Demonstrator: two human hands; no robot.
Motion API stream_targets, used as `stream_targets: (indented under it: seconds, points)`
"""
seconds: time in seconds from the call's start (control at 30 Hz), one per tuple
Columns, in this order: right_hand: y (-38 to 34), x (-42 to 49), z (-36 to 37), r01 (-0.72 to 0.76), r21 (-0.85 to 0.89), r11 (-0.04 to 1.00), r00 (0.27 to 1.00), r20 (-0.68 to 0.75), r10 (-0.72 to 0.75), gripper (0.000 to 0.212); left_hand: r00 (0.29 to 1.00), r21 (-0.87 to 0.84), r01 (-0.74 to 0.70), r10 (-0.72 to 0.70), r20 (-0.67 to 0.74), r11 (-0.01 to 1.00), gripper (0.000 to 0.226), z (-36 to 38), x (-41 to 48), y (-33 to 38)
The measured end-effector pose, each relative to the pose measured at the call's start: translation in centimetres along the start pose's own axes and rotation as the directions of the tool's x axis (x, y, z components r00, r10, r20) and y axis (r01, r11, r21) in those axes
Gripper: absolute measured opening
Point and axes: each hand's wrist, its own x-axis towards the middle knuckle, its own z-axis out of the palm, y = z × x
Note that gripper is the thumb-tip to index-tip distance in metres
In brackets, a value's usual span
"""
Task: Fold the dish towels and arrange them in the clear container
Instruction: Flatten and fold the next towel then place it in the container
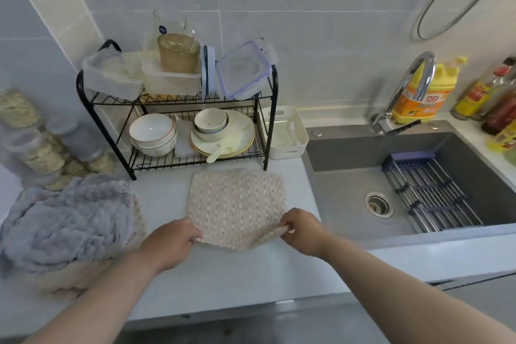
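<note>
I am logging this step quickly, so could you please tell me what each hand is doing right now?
Left hand: pinching the near left corner of the beige towel.
Right hand: pinching the towel's near right corner, lifted slightly off the counter.

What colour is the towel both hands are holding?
The towel is beige, with a nubby woven texture; the head view shows it best.

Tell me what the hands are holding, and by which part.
Both hold the beige dish towel spread on the counter: the left hand pinches its near left corner, the right hand pinches its near right corner.
</note>
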Motion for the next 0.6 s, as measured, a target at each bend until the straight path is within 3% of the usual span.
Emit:
stream_targets:
  seconds: [0.1, 0.17, 0.33, 0.4, 0.47, 0.6]
  points:
    - [1.0, -0.8, 2.8, 0.022, -0.115, 0.993, 0.983, 0.183, 0.0, 0.017, 0.984, 0.064, 0.015, -0.026, 0.178, 0.998, 0.03, 2.2, -0.8, -0.2]
    - [1.2, -1.0, 3.6, 0.078, -0.21, 0.975, 0.963, 0.271, -0.018, 0.023, 0.973, 0.079, 0.044, -0.061, 0.222, 0.996, 0.029, 2.4, -1.1, 0.0]
    - [0.5, 0.7, 2.8, 0.02, -0.324, 0.946, 0.997, 0.083, 0.007, 0.037, 1.0, 0.01, 0.002, -0.002, 0.015, 1.0, 0.033, 2.4, 1.8, 0.0]
    - [0.5, 1.6, 3.1, 0.021, -0.352, 0.936, 0.985, 0.169, 0.042, 0.061, 0.995, 0.057, -0.015, 0.009, 0.104, 0.998, 0.068, 2.6, 3.2, -0.2]
    - [0.2, 2.1, 3.5, 0.035, -0.398, 0.917, 0.968, 0.24, 0.068, 0.074, 0.979, 0.157, -0.039, 0.006, 0.205, 0.987, 0.085, 2.8, 3.5, -0.5]
    - [-0.6, 1.9, 4.6, 0.096, -0.454, 0.886, 0.972, 0.234, 0.015, 0.072, 0.988, 0.238, -0.082, 0.048, 0.144, 0.968, 0.075, 3.4, 2.1, -1.5]
